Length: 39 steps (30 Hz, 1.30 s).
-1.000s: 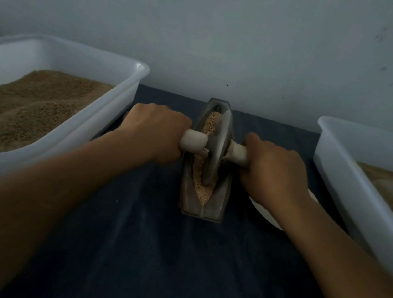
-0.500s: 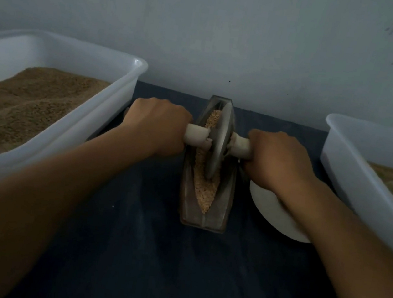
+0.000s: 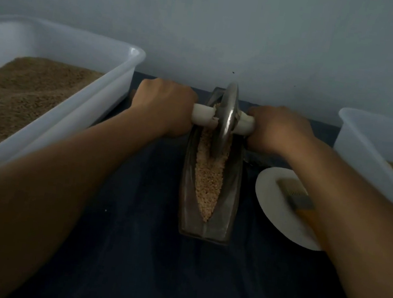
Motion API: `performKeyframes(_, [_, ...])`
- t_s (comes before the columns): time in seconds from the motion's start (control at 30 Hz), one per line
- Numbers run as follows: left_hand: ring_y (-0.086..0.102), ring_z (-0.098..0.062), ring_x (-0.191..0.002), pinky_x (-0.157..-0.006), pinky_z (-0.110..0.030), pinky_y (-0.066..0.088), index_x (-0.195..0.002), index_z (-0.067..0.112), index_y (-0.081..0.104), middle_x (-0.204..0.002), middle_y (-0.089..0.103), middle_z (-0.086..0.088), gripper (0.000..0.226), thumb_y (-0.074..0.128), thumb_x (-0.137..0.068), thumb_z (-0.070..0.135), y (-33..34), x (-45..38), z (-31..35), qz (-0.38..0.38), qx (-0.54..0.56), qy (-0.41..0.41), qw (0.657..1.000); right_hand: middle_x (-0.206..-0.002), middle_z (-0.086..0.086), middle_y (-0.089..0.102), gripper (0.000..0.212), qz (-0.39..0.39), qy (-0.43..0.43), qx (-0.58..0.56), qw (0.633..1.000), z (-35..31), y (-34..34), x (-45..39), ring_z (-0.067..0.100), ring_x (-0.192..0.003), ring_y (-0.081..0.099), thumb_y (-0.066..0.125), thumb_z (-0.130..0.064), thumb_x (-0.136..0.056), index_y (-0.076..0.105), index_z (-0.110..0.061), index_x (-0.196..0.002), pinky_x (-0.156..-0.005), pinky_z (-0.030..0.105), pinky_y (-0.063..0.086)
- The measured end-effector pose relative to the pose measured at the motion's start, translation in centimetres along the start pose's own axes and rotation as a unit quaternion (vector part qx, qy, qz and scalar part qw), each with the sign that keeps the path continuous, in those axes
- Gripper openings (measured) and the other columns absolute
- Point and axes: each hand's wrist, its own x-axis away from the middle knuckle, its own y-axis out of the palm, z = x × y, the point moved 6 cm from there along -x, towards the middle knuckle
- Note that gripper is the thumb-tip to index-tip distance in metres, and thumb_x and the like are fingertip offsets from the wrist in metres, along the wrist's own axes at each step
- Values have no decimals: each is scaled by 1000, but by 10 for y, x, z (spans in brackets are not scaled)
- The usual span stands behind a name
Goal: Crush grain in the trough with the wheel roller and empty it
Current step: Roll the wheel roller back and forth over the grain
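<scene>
left fingers: curled round the white handle stub on the left side of the wheel roller [image 3: 226, 117]; left hand [image 3: 165, 106] knuckles up, fingertips hidden under
right fingers: wrapped round the right handle stub; right hand [image 3: 278, 129] mirrors the left
wheel roller: metal disc upright on edge, seated in the far half of the trough [image 3: 212, 176], toward 12 o'clock
grain [image 3: 207, 185]: pale, coarse, fills the trough's groove from under the disc to the near tip at 6 o'clock
trough: dark boat-shaped, long axis running 12 to 6, on dark blue cloth surface [image 3: 139, 254]
plate [image 3: 275, 204]: white, at 3 o'clock just beside the trough, partly under the right forearm
brush [image 3: 296, 199]: lies on the plate, bristles toward the trough, yellow handle pointing away
left tub [image 3: 74, 117]: white plastic, at 9 o'clock, holds brown grain
right tub [image 3: 374, 157]: white, at 3 o'clock past the plate, contents mostly out of frame
</scene>
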Motion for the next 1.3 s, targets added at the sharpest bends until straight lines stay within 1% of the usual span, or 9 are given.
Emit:
performKeyframes(0.1, [45,-20,-70,-61,-36,35,-100,35,61,-75,46,6,23,65,-80,44,0,6,1,-4,-9,0,1000,-99,-1,65,21,19,8,-1,1000,-1,0,8,21,-78,51,69,-41,-83,61,-31,-99,-51,25,26])
performKeyframes(0.33, [49,-20,-74,-67,-37,41,-104,36,58,-86,57,6,29,66,-80,49,-4,32,2,-20,-4,12,1000,-85,-2,62,21,103,17,-1,995,-8,-6,48,22,-69,49,68,-41,-83,61,-34,-101,-51,28,23])
performKeyframes(0.43, [51,-19,-75,-69,-36,42,-102,37,57,-90,63,5,27,66,-80,51,-9,47,2,-22,0,24,999,-69,-8,43,22,147,13,4,989,-13,-6,71,18,-60,36,67,-38,-85,59,-32,-104,-49,28,15])
performKeyframes(0.5, [52,-18,-75,-69,-36,43,-100,38,55,-90,62,6,27,66,-81,52,-14,56,4,-22,-3,32,999,-70,-9,41,21,164,8,12,986,-16,-7,84,19,-60,37,67,-38,-86,57,-29,-103,-49,29,12])
performKeyframes(0.67, [55,-15,-77,-69,-34,42,-97,40,50,-89,61,10,27,65,-82,57,-19,81,2,-24,17,29,999,-76,-6,54,19,183,-13,25,983,-27,-16,104,21,-64,51,65,-36,-87,52,-27,-95,-59,33,26])
performKeyframes(0.77, [61,-15,-82,-69,-34,43,-101,39,53,-92,63,10,28,66,-83,56,-17,90,1,-26,28,27,999,-76,-4,57,17,206,-23,29,978,-30,-22,111,22,-63,49,67,-34,-86,53,-25,-94,-61,34,28])
performKeyframes(0.93, [63,-18,-80,-68,-35,49,-101,37,56,-90,64,8,25,67,-83,50,-14,79,2,-21,18,19,999,-75,-9,54,18,187,-10,30,982,-27,-16,102,17,-63,50,66,-40,-89,52,-31,-96,-59,32,29])
performKeyframes(1.1, [55,-18,-72,-63,-35,43,-98,36,58,-81,56,7,24,68,-81,48,-8,53,2,-10,-7,11,1000,-69,-11,44,18,168,14,28,985,-15,-4,71,15,-59,39,66,-39,-87,53,-31,-96,-50,29,14])
performKeyframes(1.3, [53,-20,-73,-65,-37,43,-98,36,59,-81,56,5,22,66,-80,47,5,23,-1,-28,12,-2,1000,-85,-5,60,20,146,2,37,989,-9,0,33,25,-75,58,66,-37,-79,58,-31,-96,-52,31,16])
